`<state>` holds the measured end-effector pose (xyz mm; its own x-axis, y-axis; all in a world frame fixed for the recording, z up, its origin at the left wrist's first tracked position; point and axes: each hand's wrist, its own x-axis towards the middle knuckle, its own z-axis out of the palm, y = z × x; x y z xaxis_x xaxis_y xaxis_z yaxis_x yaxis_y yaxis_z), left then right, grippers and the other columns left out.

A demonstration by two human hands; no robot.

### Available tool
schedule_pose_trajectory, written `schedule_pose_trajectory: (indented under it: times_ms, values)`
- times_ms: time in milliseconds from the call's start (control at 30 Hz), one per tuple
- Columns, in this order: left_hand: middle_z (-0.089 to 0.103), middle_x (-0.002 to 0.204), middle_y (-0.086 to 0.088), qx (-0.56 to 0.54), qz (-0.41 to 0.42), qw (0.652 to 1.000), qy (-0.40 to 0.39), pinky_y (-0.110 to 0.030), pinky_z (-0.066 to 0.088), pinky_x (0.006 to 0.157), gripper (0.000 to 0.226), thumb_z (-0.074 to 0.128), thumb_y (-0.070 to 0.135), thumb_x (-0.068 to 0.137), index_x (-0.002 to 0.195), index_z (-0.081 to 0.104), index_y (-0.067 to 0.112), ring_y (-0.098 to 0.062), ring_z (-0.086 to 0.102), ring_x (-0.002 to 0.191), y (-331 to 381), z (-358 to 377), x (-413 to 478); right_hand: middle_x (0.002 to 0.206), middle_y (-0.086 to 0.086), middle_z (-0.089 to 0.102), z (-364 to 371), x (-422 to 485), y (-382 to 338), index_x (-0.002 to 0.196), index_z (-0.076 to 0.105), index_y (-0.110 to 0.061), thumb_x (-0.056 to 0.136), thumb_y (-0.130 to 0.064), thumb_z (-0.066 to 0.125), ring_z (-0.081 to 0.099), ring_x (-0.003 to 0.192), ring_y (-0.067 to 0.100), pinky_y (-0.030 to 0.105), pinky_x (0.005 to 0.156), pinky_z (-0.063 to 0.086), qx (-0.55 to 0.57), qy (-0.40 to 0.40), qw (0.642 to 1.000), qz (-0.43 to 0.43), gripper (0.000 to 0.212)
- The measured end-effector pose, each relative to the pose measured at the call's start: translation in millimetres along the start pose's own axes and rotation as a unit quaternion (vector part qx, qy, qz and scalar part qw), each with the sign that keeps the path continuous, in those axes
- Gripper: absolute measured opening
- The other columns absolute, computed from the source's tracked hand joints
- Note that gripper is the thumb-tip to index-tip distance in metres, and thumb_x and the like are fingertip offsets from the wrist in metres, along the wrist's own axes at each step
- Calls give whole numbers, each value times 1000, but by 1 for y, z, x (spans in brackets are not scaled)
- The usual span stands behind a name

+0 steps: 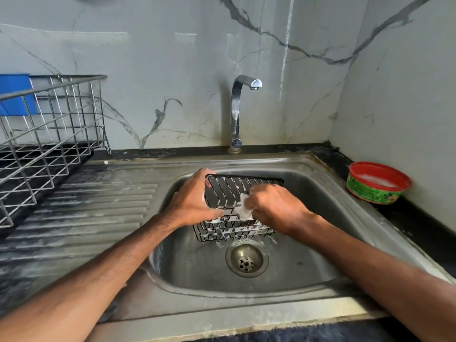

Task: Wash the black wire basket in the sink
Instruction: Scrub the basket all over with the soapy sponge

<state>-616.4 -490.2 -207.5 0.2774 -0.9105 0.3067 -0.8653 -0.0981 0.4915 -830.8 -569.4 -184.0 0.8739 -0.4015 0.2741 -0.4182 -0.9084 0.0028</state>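
Sink [197,272] lying open around the drain [246,260], left hand [195,198] gripping the 9 o'clock edge of the tilted black wire basket [232,230] above it, right hand [274,208] clutching a sudsy white pad [243,207] against its wires, tub [370,192] holding white soap at 3 o'clock.

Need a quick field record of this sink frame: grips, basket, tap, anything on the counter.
left grip: holds black wire basket by its left end, over the basin
right grip: grips white foamy scrubber against the basket's slats
basket state: tilted, foam on lower wires
sink: steel, drain uncovered below basket
tap: no stream visible
counter right: red-rimmed green tub, white contents
counter left: steel dish rack, blue item seen through its wires
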Motion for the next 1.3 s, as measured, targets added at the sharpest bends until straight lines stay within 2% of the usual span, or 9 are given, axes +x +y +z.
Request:
schedule_pose_trajectory:
  times_ms: [167, 367, 633, 767, 833, 933, 1033, 1133, 1300]
  values:
    - [51, 113, 10, 23, 0, 1000, -7, -31, 47, 84, 94, 92, 41, 63, 140, 41, 25, -9, 54, 96, 2, -2, -1, 91, 2, 75, -6, -2, 30, 85, 74, -18, 75, -9, 71, 70, 85, 24, 32, 75, 55, 44, 1, 989, 143, 14]
    - [40, 145, 3, 168, 43, 982, -77, -46, 45, 113, 107, 88, 29, 67, 154, 26, 22, -12, 41, 131, 5, -4, -3, 78, -5, 72, 2, 4, 22, 76, 70, -24, 74, -9, 65, 69, 75, 16, 33, 72, 59, 127, 2, 979, 157, 16]
    - [36, 150, -10, 305, 81, 934, -167, -47, 53, 102, 119, 88, 37, 74, 161, 12, 7, -23, 43, 134, 9, 4, -6, 80, -3, 71, 13, 11, 11, 81, 74, -20, 76, -8, 67, 66, 75, 16, 29, 70, 56, 137, -11, 978, 157, 14]
    - [28, 157, -12, 294, 76, 932, -197, -47, 50, 106, 122, 85, 32, 76, 162, 2, 4, -27, 37, 140, 11, 2, -5, 80, -2, 71, 14, 13, 11, 81, 75, -18, 76, -7, 67, 67, 76, 16, 28, 69, 56, 140, -10, 977, 161, 14]
    - [21, 161, -13, 287, 65, 932, -210, -55, 41, 114, 126, 82, 37, 75, 162, -3, 5, -30, 31, 144, 13, 4, -4, 76, -5, 68, 15, 13, 14, 81, 76, -18, 76, -7, 68, 66, 73, 12, 24, 66, 52, 150, -10, 975, 164, 15]
    - [23, 162, -15, 305, 61, 933, -180, -66, 25, 120, 125, 77, 56, 76, 162, 2, 5, -33, 30, 147, 12, 10, -3, 71, -12, 65, 9, 15, 22, 87, 79, -20, 81, -5, 72, 61, 64, 3, 16, 58, 46, 199, 3, 964, 175, 18]
    - [36, 155, -14, 279, 78, 948, -131, -51, 34, 120, 121, 75, 64, 76, 161, 14, 6, -28, 39, 140, 8, 15, -4, 81, -6, 69, 3, 19, 43, 111, 75, -16, 89, -2, 70, 62, 59, 4, 10, 45, 44, 244, 78, 938, 232, 26]
    - [41, 149, -5, 246, 76, 959, -115, -44, 46, 109, 121, 81, 66, 67, 159, 23, 14, -21, 42, 134, 9, 14, -3, 78, 1, 71, 10, 18, 66, 104, 76, -13, 92, 1, 59, 62, 53, 11, 19, 42, 49, 152, 139, 941, 268, 25]
    - [42, 145, -2, 269, 90, 954, -92, -47, 45, 105, 119, 82, 66, 62, 156, 27, 18, -18, 43, 131, 15, 16, -7, 92, 4, 74, 27, 23, 50, 107, 74, -17, 99, -4, 52, 70, 66, 13, 24, 56, 59, 136, 46, 963, 228, 27]
